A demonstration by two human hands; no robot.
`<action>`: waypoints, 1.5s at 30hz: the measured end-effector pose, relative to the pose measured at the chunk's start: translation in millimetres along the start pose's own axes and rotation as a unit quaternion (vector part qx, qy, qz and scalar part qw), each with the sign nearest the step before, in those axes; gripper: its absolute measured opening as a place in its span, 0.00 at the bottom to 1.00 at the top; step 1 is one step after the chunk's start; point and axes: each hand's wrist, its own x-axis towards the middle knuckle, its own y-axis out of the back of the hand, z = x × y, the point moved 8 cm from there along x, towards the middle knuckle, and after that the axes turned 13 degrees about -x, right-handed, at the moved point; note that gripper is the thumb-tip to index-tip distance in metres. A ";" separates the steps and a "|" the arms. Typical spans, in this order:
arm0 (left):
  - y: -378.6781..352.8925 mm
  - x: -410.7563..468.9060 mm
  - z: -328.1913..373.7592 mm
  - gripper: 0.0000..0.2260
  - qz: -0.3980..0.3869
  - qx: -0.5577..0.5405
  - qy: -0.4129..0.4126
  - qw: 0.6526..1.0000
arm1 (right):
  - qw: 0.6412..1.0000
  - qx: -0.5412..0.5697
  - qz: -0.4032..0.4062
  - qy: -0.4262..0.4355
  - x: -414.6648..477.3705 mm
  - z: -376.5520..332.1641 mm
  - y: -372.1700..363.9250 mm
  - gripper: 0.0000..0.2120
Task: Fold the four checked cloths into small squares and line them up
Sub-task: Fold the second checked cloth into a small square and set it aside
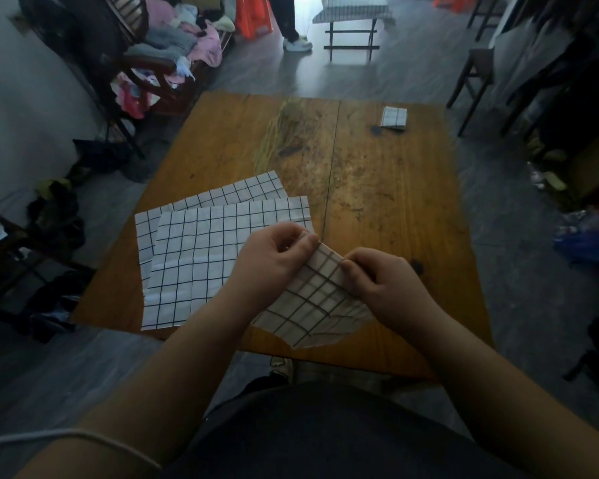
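Both hands, left grip [274, 257] & right grip [377, 278], pinch shut on a checked cloth [319, 305] above the table's [395, 202] near edge; two flat cloths [201, 257] overlap at left, one folded square [393, 116] far right.

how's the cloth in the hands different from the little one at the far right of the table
The held cloth is lifted off the table, pinched by the left hand and right hand; the far cloth lies flat, untouched. The held cloth is partly folded and larger; the far cloth is a small finished square. Both are white with dark checks.
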 end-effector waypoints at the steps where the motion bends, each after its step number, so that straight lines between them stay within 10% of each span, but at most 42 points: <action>1: 5.5 1.9 1.6 0.08 0.010 -0.005 0.003 1.000 | 1.000 0.000 0.003 -0.005 -0.2 3.6 1.7 0.09; 11: 73.1 10.3 1.4 0.10 0.139 -0.015 0.019 0.990 | 0.999 -0.019 -0.023 -0.042 -8.4 39.4 4.5 0.08; 22: 47.0 8.6 7.7 0.07 0.068 0.004 0.011 0.998 | 0.986 -0.154 -0.025 -0.066 0.3 58.6 18.6 0.16; 31: -4.8 5.9 15.5 0.05 -0.051 0.049 -0.003 0.997 | 0.998 0.022 -0.036 0.045 16.8 -16.5 -1.8 0.10; 45: 51.1 1.3 17.6 0.06 0.074 0.014 0.019 0.997 | 0.998 -0.012 -0.061 -0.024 -5.9 20.6 -7.5 0.09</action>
